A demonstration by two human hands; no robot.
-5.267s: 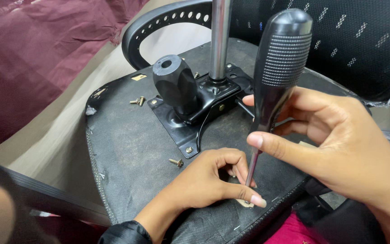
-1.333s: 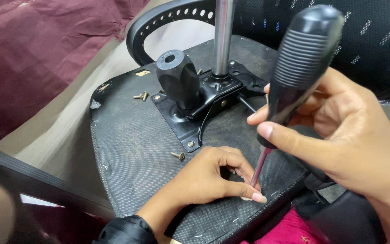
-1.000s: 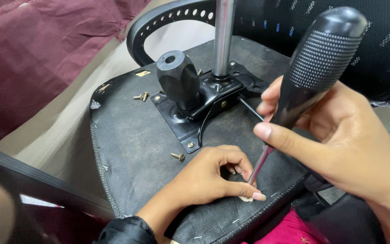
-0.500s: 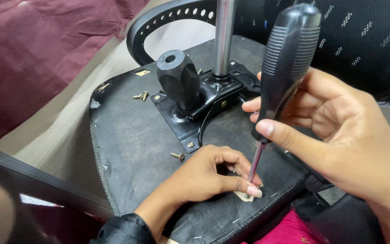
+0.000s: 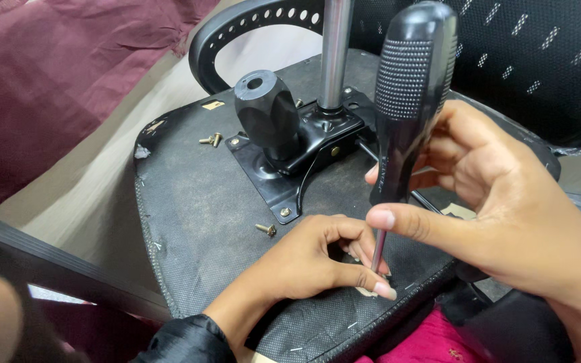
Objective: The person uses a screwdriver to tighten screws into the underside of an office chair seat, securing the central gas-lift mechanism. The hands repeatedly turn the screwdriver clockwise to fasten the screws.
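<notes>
Black ribbed plastic fills the upper middle of the view: the handle of a large screwdriver (image 5: 411, 87), gripped by the right hand (image 5: 506, 215) with thumb and fingers wrapped around its lower end. Compared with a second ago, when the handle leaned far to the right, it now stands nearly upright, so the thin shaft runs straight down to the tip. The tip has stayed at the same spot throughout, near the front edge of the upturned chair seat (image 5: 196, 202). That reads as the tool being squared over the fastener, though the screw itself is hidden behind the fingers. The left hand (image 5: 311, 262) has not moved; its thumb and forefinger are pinched close around the shaft's tip, steadying it against the dark fabric underside. Behind them sits the black metal mounting plate (image 5: 270, 181) with its knob (image 5: 267, 111) and the chrome gas column (image 5: 334, 47). Loose brass screws lie on the fabric: one (image 5: 265, 229) just before the plate's corner, another (image 5: 211, 140) further back
</notes>
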